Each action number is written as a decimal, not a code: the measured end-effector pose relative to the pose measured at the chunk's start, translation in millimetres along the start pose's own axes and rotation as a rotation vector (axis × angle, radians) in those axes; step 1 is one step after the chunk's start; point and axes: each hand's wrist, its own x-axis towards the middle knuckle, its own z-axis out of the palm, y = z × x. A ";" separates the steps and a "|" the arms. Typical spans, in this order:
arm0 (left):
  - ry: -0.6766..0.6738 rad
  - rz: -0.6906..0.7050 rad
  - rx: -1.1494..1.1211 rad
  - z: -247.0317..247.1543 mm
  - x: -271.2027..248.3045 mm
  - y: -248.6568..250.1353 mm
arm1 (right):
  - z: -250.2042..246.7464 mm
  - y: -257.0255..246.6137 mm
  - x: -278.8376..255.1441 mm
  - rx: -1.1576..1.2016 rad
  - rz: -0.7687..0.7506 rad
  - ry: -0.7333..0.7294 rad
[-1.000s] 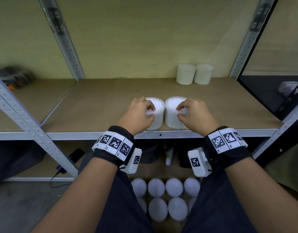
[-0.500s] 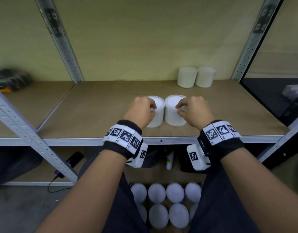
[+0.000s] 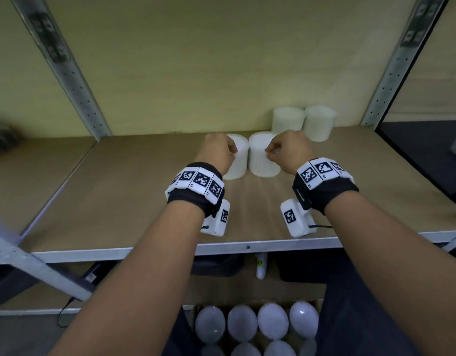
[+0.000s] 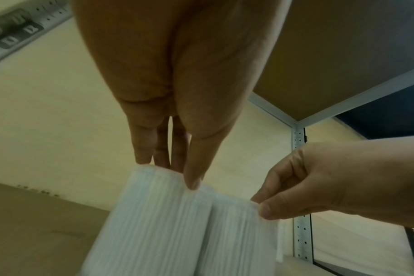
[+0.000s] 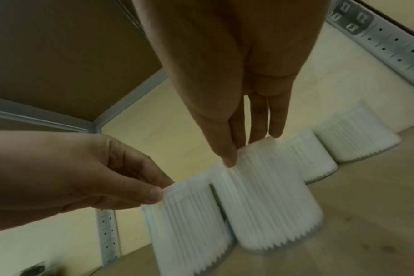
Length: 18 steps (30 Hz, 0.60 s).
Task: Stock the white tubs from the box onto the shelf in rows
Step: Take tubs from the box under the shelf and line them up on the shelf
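Two ribbed white tubs stand side by side on the brown shelf board (image 3: 134,201). My left hand (image 3: 218,152) pinches the top rim of the left tub (image 3: 238,160), and my right hand (image 3: 288,150) pinches the top rim of the right tub (image 3: 260,160). In the left wrist view my left hand (image 4: 170,171) has thumb and fingertips on the left tub (image 4: 149,224). The right wrist view shows my right hand (image 5: 250,147) holding the right tub (image 5: 272,205) the same way. Two more tubs (image 3: 288,122) (image 3: 320,122) stand at the back right.
The box (image 3: 257,322) on the floor below the shelf holds several white tubs with round lids. Grey metal uprights (image 3: 67,70) (image 3: 396,68) frame the bay. The back wall is close behind the rear tubs. A white bottle (image 3: 261,265) lies under the shelf.
Both hands have slid their tubs from near the front edge toward the back of the shelf, closer to the two rear tubs. The grips have not changed.
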 end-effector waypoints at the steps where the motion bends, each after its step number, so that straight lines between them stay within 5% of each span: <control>1: -0.002 0.006 -0.001 1.4 8.0 -1.1 | 1.7 1.3 8.5 -0.007 0.004 -0.005; 18: 0.015 0.065 0.010 20.1 114.0 -19.7 | 26.8 16.6 110.3 -0.019 0.012 0.063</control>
